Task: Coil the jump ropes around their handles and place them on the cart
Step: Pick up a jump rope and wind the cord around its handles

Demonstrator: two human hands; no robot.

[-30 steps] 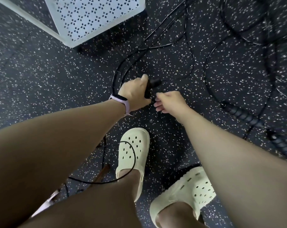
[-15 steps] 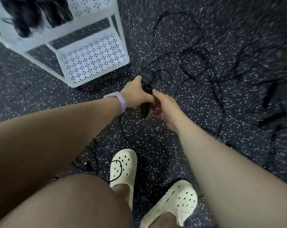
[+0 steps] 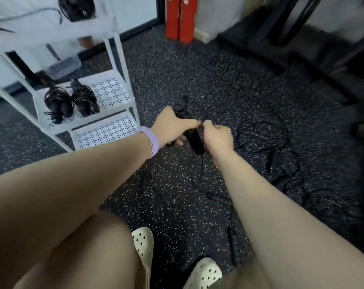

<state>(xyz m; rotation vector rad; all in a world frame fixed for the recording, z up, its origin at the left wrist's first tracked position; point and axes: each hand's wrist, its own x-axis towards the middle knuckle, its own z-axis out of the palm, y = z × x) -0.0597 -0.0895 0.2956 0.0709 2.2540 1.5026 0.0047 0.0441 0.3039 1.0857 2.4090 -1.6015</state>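
Head view, centre of frame: the left hand [image 3: 172, 127] is gripping the black handles [image 3: 194, 138] held together, while the right hand [image 3: 217, 137] is pinching the thin black cord [image 3: 260, 140], which is trailing limp onto the speckled floor at right. The cord is looking light and floppy, likely tangling; the stiff handles are offering the sounder hold. At upper left, the white cart [image 3: 122, 65] is carrying coiled ropes [image 3: 71, 103].

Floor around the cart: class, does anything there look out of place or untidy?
Yes. Loose black ropes sprawl in tangled loops across the speckled floor, uncoiled, while two coiled bundles sit on the white cart. The left hand and right hand hold black handles.
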